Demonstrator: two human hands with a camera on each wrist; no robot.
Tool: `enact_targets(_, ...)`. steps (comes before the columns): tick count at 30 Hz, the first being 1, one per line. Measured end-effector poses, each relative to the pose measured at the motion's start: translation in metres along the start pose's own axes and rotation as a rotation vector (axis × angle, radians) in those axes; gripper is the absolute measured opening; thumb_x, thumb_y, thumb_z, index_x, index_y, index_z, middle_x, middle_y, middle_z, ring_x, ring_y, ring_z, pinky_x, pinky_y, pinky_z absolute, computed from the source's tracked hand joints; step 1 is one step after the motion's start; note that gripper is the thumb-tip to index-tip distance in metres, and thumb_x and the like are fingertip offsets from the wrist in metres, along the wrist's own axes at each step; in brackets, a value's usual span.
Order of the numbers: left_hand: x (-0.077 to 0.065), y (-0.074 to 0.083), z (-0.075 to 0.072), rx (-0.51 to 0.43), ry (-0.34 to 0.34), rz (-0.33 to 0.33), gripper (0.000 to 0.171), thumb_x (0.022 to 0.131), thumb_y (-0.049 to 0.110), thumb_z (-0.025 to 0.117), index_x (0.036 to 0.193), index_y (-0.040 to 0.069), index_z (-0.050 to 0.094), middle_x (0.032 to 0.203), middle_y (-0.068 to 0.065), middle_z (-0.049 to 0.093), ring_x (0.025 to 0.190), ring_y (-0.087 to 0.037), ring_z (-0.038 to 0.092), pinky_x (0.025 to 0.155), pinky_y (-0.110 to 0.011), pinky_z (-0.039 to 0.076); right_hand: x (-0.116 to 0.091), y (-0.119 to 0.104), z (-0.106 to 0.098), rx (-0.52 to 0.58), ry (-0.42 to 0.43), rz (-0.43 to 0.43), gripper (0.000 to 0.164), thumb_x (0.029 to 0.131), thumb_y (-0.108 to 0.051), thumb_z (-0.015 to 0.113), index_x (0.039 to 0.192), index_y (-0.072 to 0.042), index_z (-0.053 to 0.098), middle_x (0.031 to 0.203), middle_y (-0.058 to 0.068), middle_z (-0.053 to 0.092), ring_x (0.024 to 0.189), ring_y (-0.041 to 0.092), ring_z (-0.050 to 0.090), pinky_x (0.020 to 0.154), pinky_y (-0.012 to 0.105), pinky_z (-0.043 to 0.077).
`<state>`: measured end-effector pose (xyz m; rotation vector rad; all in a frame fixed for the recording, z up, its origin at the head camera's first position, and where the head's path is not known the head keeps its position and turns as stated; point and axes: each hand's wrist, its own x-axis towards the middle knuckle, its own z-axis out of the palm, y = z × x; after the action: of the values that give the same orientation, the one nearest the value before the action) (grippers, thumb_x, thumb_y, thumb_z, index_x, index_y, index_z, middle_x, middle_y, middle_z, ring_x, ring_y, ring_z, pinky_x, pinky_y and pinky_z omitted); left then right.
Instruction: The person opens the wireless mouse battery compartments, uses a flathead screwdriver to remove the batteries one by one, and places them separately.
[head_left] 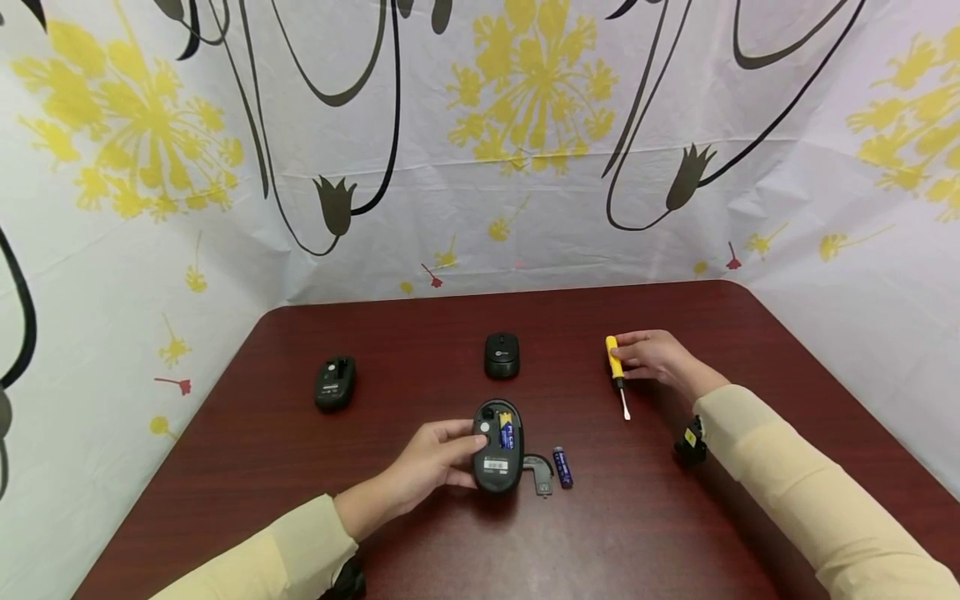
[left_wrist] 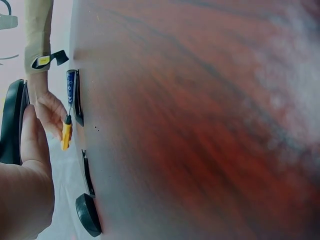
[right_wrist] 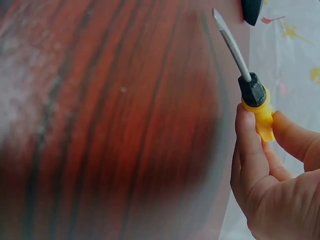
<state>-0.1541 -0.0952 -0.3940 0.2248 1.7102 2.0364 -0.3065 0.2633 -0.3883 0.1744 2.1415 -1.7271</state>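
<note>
My left hand [head_left: 431,467] grips a black computer mouse [head_left: 498,475] by its left side, thumb on its underside. That underside faces up, and a blue and yellow battery [head_left: 507,432] sits in the uncovered compartment. Only the edge of this mouse [left_wrist: 11,125] shows in the left wrist view. Just right of it on the table lie a grey and dark cover piece [head_left: 540,475] and a blue battery [head_left: 562,468]. Farther right, my right hand [head_left: 656,357] pinches a screwdriver [head_left: 615,358] by its yellow handle [right_wrist: 265,122]. The metal blade [right_wrist: 232,45] points toward the table's near side.
A second black mouse [head_left: 502,356] stands upright at the middle back of the dark red wooden table [head_left: 420,333]. Another mouse [head_left: 334,382] lies underside up at the left. White patterned cloth [head_left: 420,183] hangs behind the table and along both sides.
</note>
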Motion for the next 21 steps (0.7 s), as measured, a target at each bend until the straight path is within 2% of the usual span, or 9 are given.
enact_targets(6,0.000,0.000,0.000,0.002,0.003,-0.003,0.045,0.085,0.018,0.060,0.122,-0.004,0.047,0.107,-0.018,0.057,0.089,-0.028,0.060,0.066,-0.042,0.052,0.000,0.001,0.002,0.012,0.007,-0.004,0.052,0.086,-0.008,0.057,0.131,0.004,0.034,0.105,0.012,0.051,0.079,0.015,0.057,0.075,0.037,0.050)
enact_targets(15,0.001,-0.001,0.000,-0.006,-0.003,0.010,0.045,0.084,0.018,0.060,0.121,-0.004,0.048,0.107,-0.019,0.057,0.089,-0.029,0.060,0.066,-0.042,0.051,0.002,0.004,0.007,-0.047,0.069,0.008,0.047,0.085,-0.011,0.060,0.126,0.003,0.042,0.107,0.013,0.052,0.082,0.016,0.058,0.074,0.037,0.050)
enact_targets(21,0.000,0.000,0.000,-0.006,-0.006,0.007,0.045,0.084,0.018,0.060,0.121,-0.004,0.048,0.107,-0.019,0.057,0.089,-0.029,0.059,0.066,-0.042,0.051,0.002,0.004,0.011,-0.099,0.090,-0.013,0.045,0.083,-0.012,0.062,0.121,0.005,0.045,0.104,0.013,0.053,0.082,0.018,0.057,0.072,0.036,0.051)
